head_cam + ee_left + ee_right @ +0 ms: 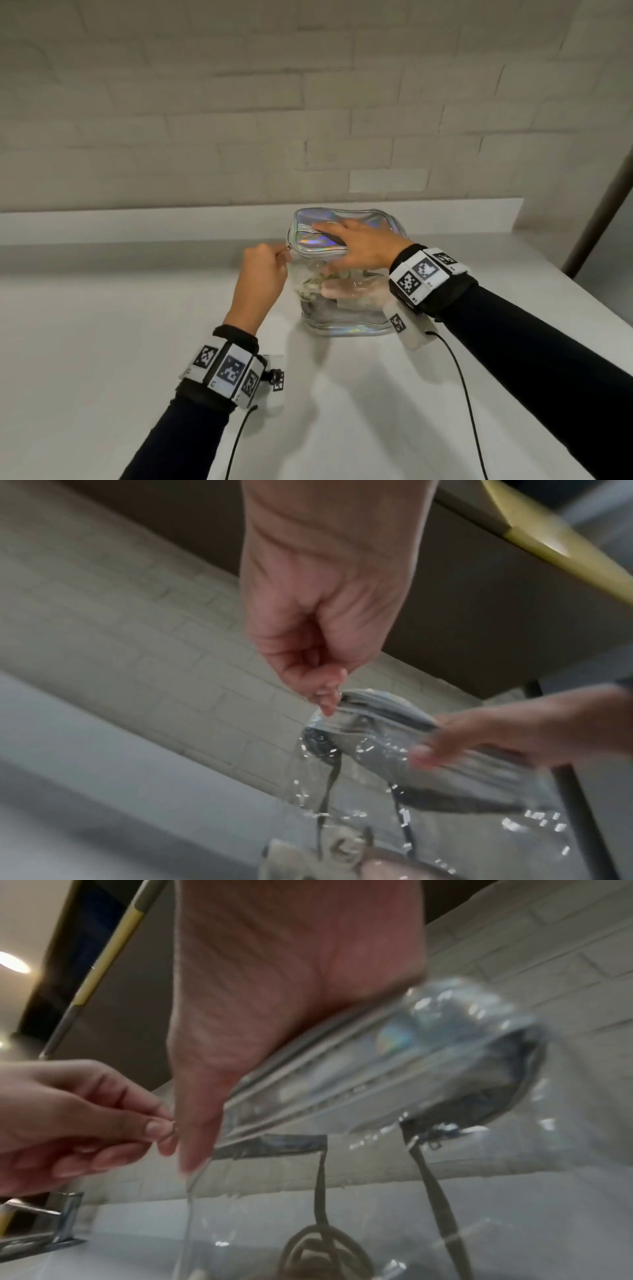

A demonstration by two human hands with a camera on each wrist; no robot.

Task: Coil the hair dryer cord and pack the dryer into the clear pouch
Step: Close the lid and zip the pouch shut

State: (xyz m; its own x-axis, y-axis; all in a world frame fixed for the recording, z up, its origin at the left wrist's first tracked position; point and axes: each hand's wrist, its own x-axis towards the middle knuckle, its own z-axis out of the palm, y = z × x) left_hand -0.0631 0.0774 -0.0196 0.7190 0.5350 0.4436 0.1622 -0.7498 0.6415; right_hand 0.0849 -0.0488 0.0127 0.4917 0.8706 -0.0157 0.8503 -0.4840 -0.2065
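A clear pouch (342,323) with an iridescent lid (308,241) stands upright on the white counter. Through its clear front wall I see a pale pink dryer (349,289) and a coiled cord (313,282) inside. My left hand (282,255) pinches the small zipper pull (288,247) at the lid's front left corner. My right hand (337,245) lies flat on the lid with straight fingers, the thumb down over the front edge. In the left wrist view the left hand's fingertips (325,699) pinch at the pouch's zipper edge. The right wrist view shows the zipper track (325,1096) and the cord loops (322,1250) below.
The white counter (137,325) runs to a low ledge (137,219) under a tiled wall. A slanted pole (603,212) stands at the far right. A chrome tap (65,1218) shows low in the right wrist view. Thin black cables (462,394) hang from my wrists.
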